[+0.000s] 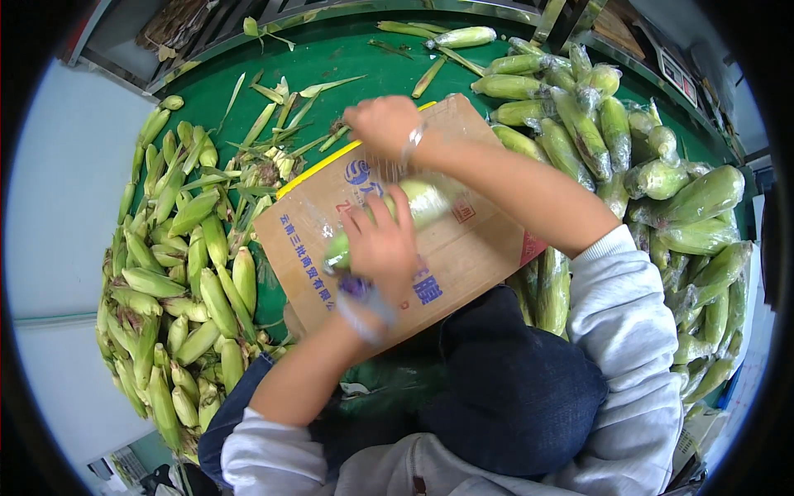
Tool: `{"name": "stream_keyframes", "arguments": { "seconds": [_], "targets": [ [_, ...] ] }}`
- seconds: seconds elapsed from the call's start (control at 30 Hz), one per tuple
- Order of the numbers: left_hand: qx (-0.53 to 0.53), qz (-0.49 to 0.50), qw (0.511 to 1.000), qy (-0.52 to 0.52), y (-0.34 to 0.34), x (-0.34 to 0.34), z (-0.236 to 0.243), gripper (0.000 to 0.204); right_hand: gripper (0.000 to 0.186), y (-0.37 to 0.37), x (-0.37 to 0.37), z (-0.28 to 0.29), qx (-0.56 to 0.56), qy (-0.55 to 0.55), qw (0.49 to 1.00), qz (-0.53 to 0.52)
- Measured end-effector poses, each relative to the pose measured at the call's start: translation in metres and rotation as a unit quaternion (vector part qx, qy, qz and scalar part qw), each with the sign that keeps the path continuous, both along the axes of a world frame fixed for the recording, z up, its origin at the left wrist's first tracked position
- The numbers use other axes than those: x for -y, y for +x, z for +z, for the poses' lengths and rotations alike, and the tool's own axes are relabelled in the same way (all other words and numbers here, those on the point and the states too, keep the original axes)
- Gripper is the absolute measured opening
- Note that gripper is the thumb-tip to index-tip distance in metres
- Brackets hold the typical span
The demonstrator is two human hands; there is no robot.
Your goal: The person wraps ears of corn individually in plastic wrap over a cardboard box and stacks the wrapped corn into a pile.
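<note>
An ear of corn (426,204) in pale green husk lies slantwise on a brown cardboard box (488,240), with clear plastic film around it. My left hand (382,248) is closed over the ear's middle, slightly blurred by motion. Beyond it, my right hand (385,126) is curled into a fist near the box's far edge, beside a yellow strip (318,168). Shiny clear film (386,164) shows just below that fist and seems to be gripped in it; the fingertips are hidden.
Unwrapped green ears of corn (217,302) are heaped on the left. Film-wrapped ears (579,136) are piled on the right. Loose husk scraps (273,157) litter the green surface (331,62) beyond the box. A metal rail (281,29) runs along the far edge.
</note>
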State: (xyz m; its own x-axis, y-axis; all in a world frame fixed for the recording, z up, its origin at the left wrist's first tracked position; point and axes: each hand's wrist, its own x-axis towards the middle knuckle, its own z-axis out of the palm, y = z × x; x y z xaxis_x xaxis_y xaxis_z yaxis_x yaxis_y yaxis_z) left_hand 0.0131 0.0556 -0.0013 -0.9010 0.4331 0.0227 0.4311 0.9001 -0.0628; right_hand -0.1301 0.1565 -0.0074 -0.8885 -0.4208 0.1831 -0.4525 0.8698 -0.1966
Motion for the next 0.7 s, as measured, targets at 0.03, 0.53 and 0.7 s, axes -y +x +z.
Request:
{"name": "stream_keyframes", "arguments": {
  "seconds": [0.03, 0.53, 0.7],
  "targets": [
    [0.072, 0.039, 0.997, 0.010, -0.026, 0.001, 0.001, 0.089, 0.020, -0.008, -0.005, 0.006, -0.002, -0.003, 1.000, -0.005],
    [0.722, -0.235, 0.650, 0.036, 0.025, 0.116, 0.015, 0.087, 0.028, 0.022, -0.046, -0.048, 0.150, -0.007, 0.987, -0.051],
    [0.747, 0.137, 0.228, 0.609, 0.110, 0.213, -0.027, 0.078, 0.038, 0.088, -0.036, -0.037, 0.042, -0.146, 0.982, 0.114]
  ]
}}
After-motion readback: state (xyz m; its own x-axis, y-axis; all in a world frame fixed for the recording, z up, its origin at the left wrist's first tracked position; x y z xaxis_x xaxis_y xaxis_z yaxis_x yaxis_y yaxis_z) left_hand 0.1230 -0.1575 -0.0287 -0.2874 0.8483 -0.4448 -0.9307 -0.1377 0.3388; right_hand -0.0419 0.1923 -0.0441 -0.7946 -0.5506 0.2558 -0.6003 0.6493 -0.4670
